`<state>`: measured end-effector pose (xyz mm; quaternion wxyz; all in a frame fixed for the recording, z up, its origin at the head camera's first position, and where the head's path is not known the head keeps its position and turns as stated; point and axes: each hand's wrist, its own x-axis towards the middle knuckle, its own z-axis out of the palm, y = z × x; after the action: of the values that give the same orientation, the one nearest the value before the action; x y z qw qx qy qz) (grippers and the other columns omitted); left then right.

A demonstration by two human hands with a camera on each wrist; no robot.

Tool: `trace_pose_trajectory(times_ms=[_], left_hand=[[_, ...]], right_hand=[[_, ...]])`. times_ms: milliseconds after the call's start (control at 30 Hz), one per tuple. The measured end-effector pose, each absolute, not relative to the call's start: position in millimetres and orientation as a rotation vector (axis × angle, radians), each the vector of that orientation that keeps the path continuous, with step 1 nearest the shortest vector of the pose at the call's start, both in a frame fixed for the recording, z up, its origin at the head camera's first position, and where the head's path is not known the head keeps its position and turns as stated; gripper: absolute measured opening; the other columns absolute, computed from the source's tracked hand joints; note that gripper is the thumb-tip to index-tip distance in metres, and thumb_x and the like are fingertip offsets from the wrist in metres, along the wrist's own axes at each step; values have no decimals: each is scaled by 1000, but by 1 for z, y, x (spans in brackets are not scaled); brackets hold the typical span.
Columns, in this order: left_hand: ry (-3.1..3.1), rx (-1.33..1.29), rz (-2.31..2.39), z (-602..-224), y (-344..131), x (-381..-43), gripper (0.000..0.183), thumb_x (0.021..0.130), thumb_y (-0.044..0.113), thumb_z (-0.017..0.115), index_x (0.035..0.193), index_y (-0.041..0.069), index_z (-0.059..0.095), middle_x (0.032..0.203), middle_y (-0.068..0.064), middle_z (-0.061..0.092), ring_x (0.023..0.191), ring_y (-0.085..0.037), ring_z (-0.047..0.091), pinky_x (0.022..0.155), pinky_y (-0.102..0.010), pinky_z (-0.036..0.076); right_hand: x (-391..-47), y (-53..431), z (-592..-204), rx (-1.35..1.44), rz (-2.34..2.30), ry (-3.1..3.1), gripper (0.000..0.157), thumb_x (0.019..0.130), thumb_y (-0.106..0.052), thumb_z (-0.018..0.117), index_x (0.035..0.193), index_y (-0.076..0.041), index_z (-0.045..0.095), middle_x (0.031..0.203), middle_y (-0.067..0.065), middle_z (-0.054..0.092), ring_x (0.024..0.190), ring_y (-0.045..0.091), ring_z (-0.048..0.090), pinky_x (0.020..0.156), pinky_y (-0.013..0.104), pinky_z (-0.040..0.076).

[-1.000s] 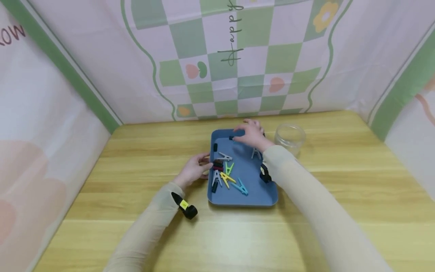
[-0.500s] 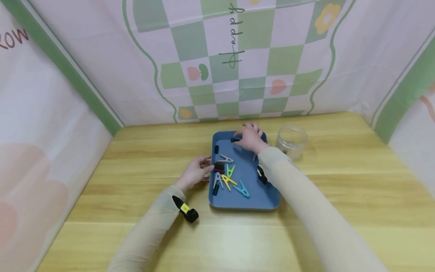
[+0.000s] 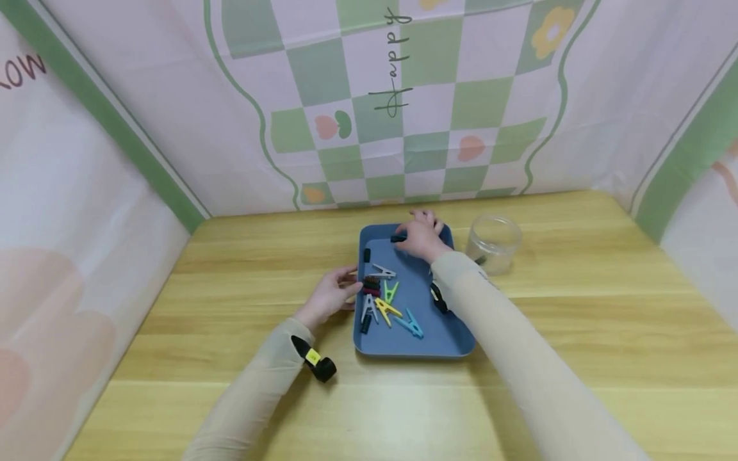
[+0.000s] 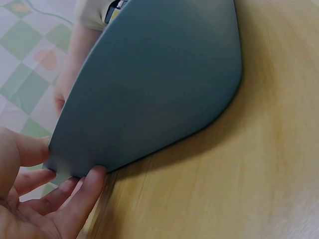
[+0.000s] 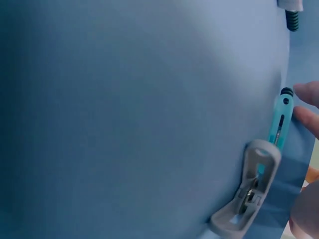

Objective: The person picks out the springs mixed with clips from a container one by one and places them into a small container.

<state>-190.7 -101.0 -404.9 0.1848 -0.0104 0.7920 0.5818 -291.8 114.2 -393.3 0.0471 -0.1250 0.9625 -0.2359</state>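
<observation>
My left hand (image 3: 330,293) holds the left rim of the blue tray (image 3: 444,346), thumb over the rim and the other fingers (image 4: 92,181) against its outer wall. At the tray's far end, my right hand (image 3: 422,238) pinches a small black ribbed piece (image 3: 398,238) between thumb and finger. Its fingertips (image 5: 306,93) come in from the right edge of the right wrist view, beside a teal clothespin (image 5: 280,117) and a grey clothespin (image 5: 251,189). Along the tray's left side lie yellow (image 3: 387,309), lime green (image 3: 390,291), blue (image 3: 410,323) and grey clothespins (image 3: 369,308).
A clear round jar (image 3: 494,240) stands on the wooden table (image 3: 582,294), right of the tray. More black pieces (image 3: 366,255) lie against the tray's left wall. A patterned cloth (image 3: 429,137) hangs behind the table.
My right hand's thumb and finger have closed around the black piece near the far wall, and its forearm has shifted slightly left. The left hand keeps its hold on the tray.
</observation>
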Motion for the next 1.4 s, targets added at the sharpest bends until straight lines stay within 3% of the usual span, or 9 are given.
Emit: trace_pose_trajectory(times_ms=[767,1400], left_hand=[[2213,-42,1665,-404,-98,-189,52,95,8,55,144,8,38,135,-18,50,118,-33,54,81,-36,59],[2228,-46,1647,-406,-100,-190,52,95,11,55,144,11,39,136,-17,49,120,-32,52,83,-36,59]], right_hand=[[-292,110,-394,-422,-706,2960,22,87,-19,66,104,-5,71,150,25,25,139,42,7,107,62,6],[-295,111,-395,-430,-671,2978,16,87,-12,65,98,-3,72,148,23,28,137,42,10,108,62,7]])
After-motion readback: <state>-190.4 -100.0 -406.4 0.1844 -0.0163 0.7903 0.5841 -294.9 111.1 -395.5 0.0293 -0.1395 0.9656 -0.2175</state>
